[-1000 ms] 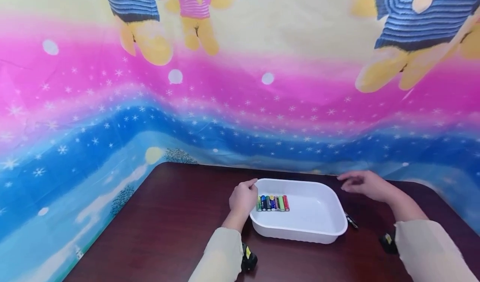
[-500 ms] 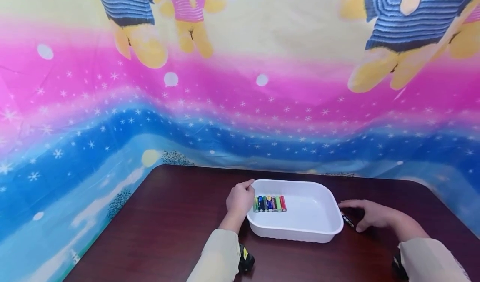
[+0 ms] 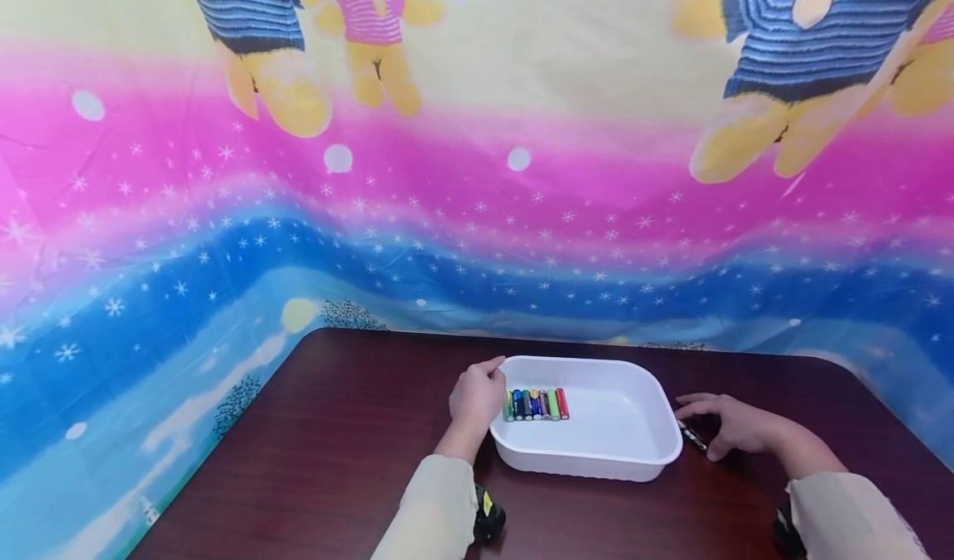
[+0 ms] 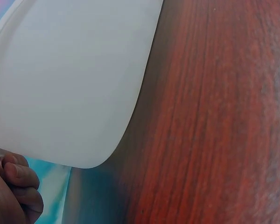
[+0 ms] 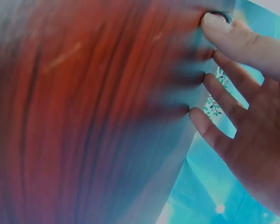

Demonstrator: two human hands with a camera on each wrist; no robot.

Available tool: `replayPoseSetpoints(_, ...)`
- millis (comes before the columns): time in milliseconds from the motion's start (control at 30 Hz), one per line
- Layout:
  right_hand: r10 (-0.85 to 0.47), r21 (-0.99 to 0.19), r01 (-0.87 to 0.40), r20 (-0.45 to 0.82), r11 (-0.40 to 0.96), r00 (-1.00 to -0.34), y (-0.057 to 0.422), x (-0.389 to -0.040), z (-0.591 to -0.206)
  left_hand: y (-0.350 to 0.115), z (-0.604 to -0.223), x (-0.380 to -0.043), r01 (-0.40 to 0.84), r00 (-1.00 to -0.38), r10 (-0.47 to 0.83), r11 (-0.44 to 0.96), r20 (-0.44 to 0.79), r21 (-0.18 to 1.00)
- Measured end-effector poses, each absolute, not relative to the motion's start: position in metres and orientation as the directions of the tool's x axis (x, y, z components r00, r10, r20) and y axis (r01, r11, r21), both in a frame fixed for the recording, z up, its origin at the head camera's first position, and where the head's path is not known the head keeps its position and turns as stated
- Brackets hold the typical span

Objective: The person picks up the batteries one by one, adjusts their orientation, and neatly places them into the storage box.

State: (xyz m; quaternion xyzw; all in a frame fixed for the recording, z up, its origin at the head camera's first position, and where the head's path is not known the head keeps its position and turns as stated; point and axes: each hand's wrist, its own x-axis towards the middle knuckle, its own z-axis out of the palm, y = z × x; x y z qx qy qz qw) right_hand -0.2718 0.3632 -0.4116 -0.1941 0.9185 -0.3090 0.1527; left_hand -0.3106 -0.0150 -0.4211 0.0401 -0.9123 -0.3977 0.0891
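In the head view, a white plastic tub (image 3: 589,466) stands on the table. Inside at its left lies a row of several AA-type batteries (image 3: 537,405), coloured green, blue, black and red. My left hand (image 3: 477,396) grips the tub's left rim, thumb on top; the left wrist view has its curled fingers (image 4: 21,179) at the rim. Just right of the tub, a small dark object with silver marks (image 3: 693,436), partly behind the tub wall, lies by my right thumb. My right hand (image 3: 738,427) spreads around it, fingertips low at the tabletop. Contact there is unclear.
The dark red-brown wooden table (image 3: 358,444) has rounded back corners. Behind it hangs a printed cloth (image 3: 447,195) with bears and snowflakes. A black wrist camera (image 3: 489,514) sits at the left sleeve, another (image 3: 788,529) at the right.
My right hand has come down and nearer to me, from above the table beyond the tub to the small dark object. The left hand keeps holding the rim; the batteries stay put.
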Motion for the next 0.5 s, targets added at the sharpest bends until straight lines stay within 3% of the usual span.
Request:
replayPoseSetpoints(167,-0.341,-0.638,-0.178,-0.141,0.749,-0.929,0.366,-0.272,-0.411,-0.015,-0.421,-0.31,0.002,-0.98,-0.143,0.683,0.136,0.73)
replayPoseSetpoints(267,-0.289,-0.713,-0.115,-0.128,0.692,-0.949,0.371,-0.272,-0.412,-0.016,-0.421,-0.31,0.001,-0.981,-0.143,0.682,0.135,0.732)
replayPoseSetpoints(367,-0.289,-0.823,-0.08,-0.105,0.563,-0.952,0.378,-0.271,-0.415,-0.016,-0.422,-0.31,0.002,-0.981,-0.142,0.68,0.134,0.733)
replayPoseSetpoints(500,-0.388,-0.964,-0.079,-0.026,0.254,-0.921,0.387,-0.271,-0.423,-0.015,-0.422,-0.311,0.007,-0.981,-0.137,0.684,0.138,0.73)
